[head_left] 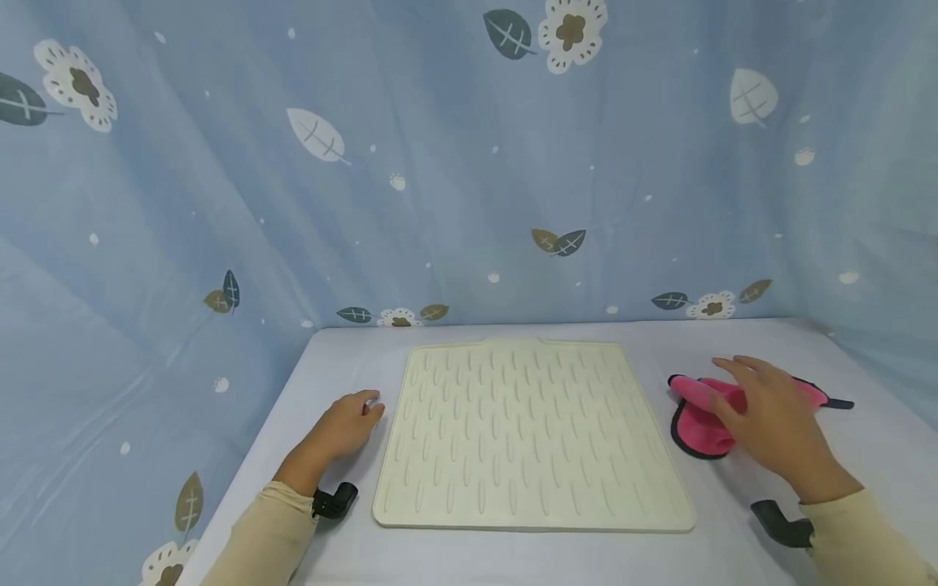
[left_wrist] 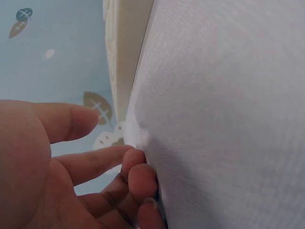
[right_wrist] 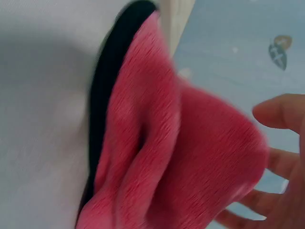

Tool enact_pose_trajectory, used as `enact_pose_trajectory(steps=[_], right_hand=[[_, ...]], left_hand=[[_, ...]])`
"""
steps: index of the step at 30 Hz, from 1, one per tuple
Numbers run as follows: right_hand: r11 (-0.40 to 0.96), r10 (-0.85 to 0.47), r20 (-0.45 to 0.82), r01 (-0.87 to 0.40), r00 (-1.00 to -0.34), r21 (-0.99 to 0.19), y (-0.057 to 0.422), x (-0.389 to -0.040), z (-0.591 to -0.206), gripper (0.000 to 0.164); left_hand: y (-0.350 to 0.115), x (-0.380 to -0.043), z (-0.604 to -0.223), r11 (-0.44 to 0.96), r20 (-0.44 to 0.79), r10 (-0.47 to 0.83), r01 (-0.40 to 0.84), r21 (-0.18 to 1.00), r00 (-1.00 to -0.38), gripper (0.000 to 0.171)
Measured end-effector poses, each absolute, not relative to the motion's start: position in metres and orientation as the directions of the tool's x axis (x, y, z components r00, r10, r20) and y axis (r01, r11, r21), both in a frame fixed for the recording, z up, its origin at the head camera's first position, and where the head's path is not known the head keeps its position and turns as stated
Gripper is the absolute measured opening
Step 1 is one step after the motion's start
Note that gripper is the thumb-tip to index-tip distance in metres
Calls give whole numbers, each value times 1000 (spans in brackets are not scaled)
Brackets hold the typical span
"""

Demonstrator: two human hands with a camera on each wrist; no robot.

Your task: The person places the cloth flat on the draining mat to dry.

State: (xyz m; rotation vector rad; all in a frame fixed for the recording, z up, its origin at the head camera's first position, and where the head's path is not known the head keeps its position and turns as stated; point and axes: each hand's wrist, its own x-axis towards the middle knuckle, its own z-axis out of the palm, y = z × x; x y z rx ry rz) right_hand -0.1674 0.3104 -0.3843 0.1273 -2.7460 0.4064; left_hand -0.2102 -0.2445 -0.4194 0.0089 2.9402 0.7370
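A crumpled pink cloth (head_left: 702, 427) with black edging and a dark strap (head_left: 839, 404) lies on the right side of the white table. My right hand (head_left: 780, 419) hovers over it, thumb and fingers spread apart. In the right wrist view, the fuzzy cloth (right_wrist: 209, 143) stands up in folds near the fingertips, and part of the fingers is hidden behind it. On the left, my left hand (head_left: 344, 425) hangs low by the table, holding nothing, its fingers loosely bent. In the left wrist view, those fingers (left_wrist: 142, 181) come right to the white tabletop.
A cream mat (head_left: 535, 431) with rows of raised ridges lies flat between the hands, its left edge close to the left fingertips. Blue patterned curtain (head_left: 440, 163) closes off the back and sides of the white table (head_left: 528, 561). Black wrist mounts (head_left: 780, 525) stick out from both sleeves.
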Motion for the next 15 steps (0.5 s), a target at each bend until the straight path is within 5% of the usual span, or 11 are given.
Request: enact_pose_trajectory(steps=[15], right_hand=[[974,-5,33,-12,-999,-227,342,-180,-410,91]], left_hand=[[-239,-211,-424,858,-112,65,-2,514,-992,44]])
